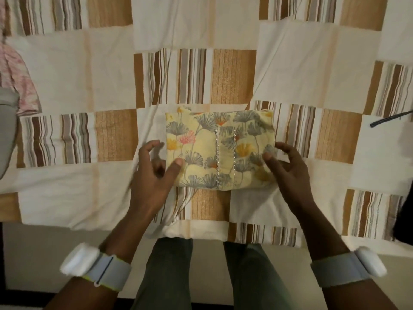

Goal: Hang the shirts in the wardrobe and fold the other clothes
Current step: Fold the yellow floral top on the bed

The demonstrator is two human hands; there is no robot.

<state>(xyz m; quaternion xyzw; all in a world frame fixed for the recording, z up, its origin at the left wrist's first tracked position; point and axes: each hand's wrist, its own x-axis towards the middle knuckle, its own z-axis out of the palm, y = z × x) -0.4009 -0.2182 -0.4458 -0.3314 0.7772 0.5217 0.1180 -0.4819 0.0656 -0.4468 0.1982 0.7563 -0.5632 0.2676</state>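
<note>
A yellow garment (220, 148) printed with grey, orange and pink fan-shaped flowers lies folded into a neat rectangle on the patchwork bedspread (78, 70), close to the near edge. My left hand (156, 173) is at its left edge. The thumb touches the cloth and the fingers are loosely curled beside it, holding nothing. My right hand (286, 166) is at the right edge. Its thumb rests on top of the cloth and its fingers curve along the side of the fold.
A pink patterned garment (20, 72) lies at the far left of the bed, with a grey object (6, 121) beside it. A thin black hanger (388, 118) pokes in from the right, above a dark item (404, 209) at the right edge.
</note>
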